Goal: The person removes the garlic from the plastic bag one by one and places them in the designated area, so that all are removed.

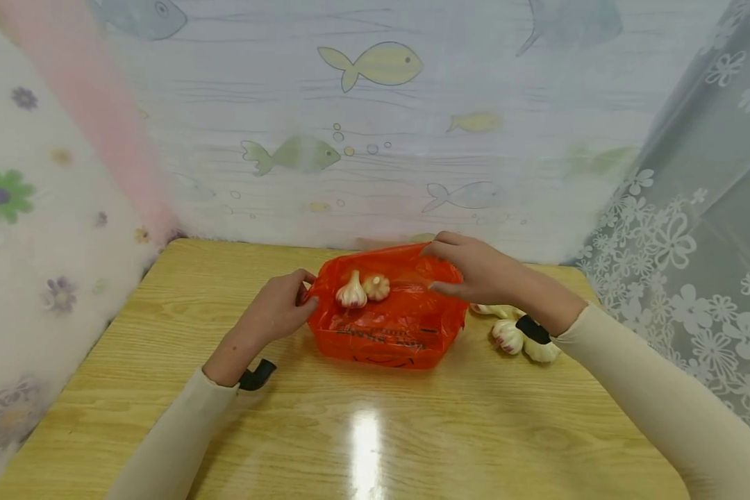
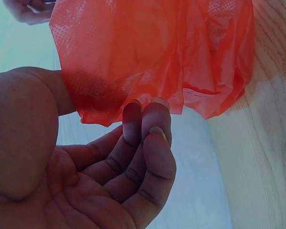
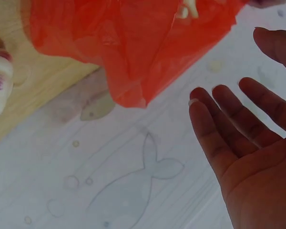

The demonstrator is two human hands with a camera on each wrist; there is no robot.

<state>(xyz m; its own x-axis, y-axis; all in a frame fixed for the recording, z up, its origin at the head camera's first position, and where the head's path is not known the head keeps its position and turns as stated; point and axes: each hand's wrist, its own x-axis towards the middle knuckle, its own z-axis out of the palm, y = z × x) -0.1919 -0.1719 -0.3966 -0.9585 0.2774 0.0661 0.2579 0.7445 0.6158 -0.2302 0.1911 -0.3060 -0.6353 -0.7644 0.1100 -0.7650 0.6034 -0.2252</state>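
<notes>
Beside red bag (image 1: 334,345): garlic bulbs (image 1: 507,337) (black wrist piece (image 1: 533,330) partly covering).

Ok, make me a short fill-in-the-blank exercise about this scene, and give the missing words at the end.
1. The left hand pinches the bag, while the right hand holds ____.
2. Inside the bag, ____ bulbs can be seen.
3. In the head view, more garlic lies on the table to the bag's ____.
4. The large yellow shape printed on the backdrop is a ____.

Missing words: nothing; two; right; fish.
</notes>
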